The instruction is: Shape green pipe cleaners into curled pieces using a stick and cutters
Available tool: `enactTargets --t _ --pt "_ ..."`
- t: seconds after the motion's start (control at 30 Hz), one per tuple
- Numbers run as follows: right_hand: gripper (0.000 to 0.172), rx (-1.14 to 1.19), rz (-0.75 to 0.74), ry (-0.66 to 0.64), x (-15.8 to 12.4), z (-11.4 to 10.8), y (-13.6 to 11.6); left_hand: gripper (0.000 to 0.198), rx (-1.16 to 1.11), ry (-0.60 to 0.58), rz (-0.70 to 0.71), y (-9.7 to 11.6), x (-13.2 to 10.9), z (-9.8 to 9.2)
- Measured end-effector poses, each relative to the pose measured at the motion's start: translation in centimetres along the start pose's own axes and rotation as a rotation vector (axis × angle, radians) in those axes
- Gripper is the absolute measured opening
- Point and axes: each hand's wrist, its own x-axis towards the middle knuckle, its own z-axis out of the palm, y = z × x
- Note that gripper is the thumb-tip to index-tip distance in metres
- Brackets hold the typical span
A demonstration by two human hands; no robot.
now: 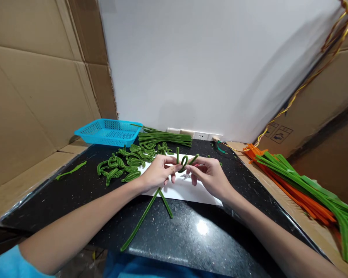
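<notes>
Between both hands is a dark green pipe cleaner (184, 161), bent into a small upright loop with its ends sticking up on either side. The fingertips of my left hand (161, 172) pinch it from the left. On the right, the thumb and fingers of my right hand (209, 174) close on it too. Small pliers or scissors (186, 176), mostly hidden, show between the hands over a white sheet (179, 191). Two straight green pipe cleaner pieces (145, 220) lie in front, partly under my left wrist. Beyond my left hand lies a pile of bent green pipe cleaner shapes (133, 160).
A blue plastic basket (110, 133) stands at the back left, beside a bundle of green pipe cleaners (165, 138). Orange strips (301, 199) and brighter green strips (307, 185) lie along the right edge. Cardboard (40, 77) walls the left side; twisted wire (292, 102) hangs right.
</notes>
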Motion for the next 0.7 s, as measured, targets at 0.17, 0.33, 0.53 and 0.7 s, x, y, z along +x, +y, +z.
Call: enactTargets --t 0.17,0.33,0.53,0.7 --pt "0.027 0.001 0.005 -0.060 -0.1 -0.2 -0.3 0.043 -0.046 -0.007 -0.027 -0.1 -0.1 0.0" --pt "0.032 -0.011 0.042 -0.096 0.0 -0.1 -0.9 0.034 0.004 -0.032 0.003 -0.5 -0.1 -0.3" --pt "0.033 -0.031 0.037 -0.061 -0.2 0.3 -0.5 0.033 0.083 -0.068 0.001 0.3 -0.3 0.4" --pt "0.037 -0.107 0.030 0.010 -0.2 0.3 -0.4 0.031 0.096 -0.081 -0.003 0.8 -0.7 1.0"
